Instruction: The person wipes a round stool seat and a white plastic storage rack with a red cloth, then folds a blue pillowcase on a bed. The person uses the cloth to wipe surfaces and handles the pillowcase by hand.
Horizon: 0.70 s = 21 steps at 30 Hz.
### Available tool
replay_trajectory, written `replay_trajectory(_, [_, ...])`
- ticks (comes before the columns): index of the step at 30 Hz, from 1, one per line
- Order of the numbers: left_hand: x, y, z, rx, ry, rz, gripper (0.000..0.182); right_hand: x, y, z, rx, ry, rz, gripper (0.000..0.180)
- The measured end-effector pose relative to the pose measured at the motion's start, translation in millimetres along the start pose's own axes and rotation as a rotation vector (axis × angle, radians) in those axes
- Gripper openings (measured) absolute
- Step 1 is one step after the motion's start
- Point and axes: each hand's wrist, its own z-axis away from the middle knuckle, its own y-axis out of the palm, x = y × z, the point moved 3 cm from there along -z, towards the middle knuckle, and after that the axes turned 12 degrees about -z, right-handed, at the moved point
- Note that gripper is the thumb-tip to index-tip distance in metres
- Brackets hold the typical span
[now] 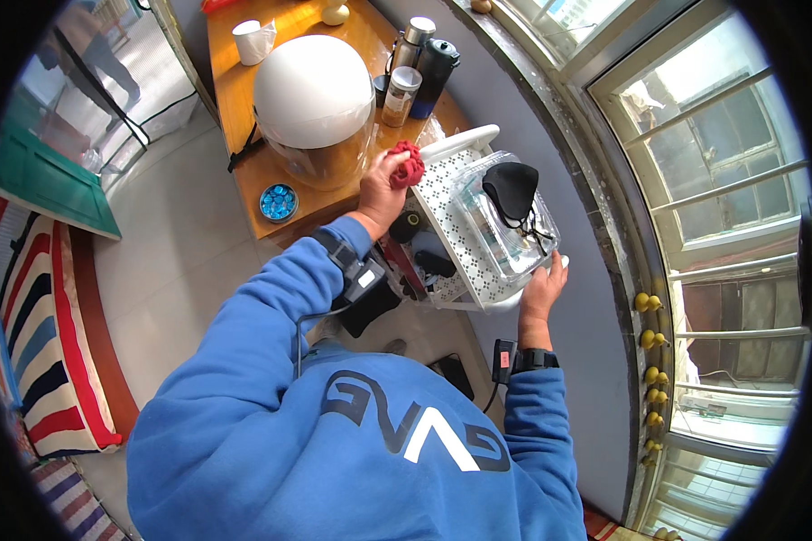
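Observation:
My left hand (383, 192) grips a red bundle of yarn or cloth (407, 165) above the edge of the wooden table, beside a white rack with a patterned top (438, 184). On that top lies a clear plastic container (492, 245), and a black face mask (511, 188) with cords rests on it. My right hand (543, 287) is at the container's lower right corner, by the rack's rim; whether its fingers close on either is not plain. Dark objects, among them a black case (435, 264), sit on the rack's lower level.
The wooden table (233, 111) bears a white helmet (314, 91) with a clear visor, a round tin of blue-wrapped pieces (279, 203), a paper cup (249, 42), a black bottle (435, 78), a steel flask (414, 44) and a jar (401, 97). A wall and barred windows run along the right.

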Motion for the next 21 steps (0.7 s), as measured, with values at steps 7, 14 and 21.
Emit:
replay_trajectory(7, [0, -5, 93, 0.743, 0.134, -0.098, 0.024, 1, 1, -2, 0.025, 0.011, 0.018, 0.051])
replay_trajectory(14, [-34, -28, 36, 0.125, 0.065, 0.055, 0.045, 0, 0, -1, 0.017, 0.007, -0.044, 0.055])
replay_trajectory(21, [-62, 0, 56, 0.235, 0.456, -0.129, 0.035, -1, 1, -2, 0.009, 0.005, -0.065, 0.055])
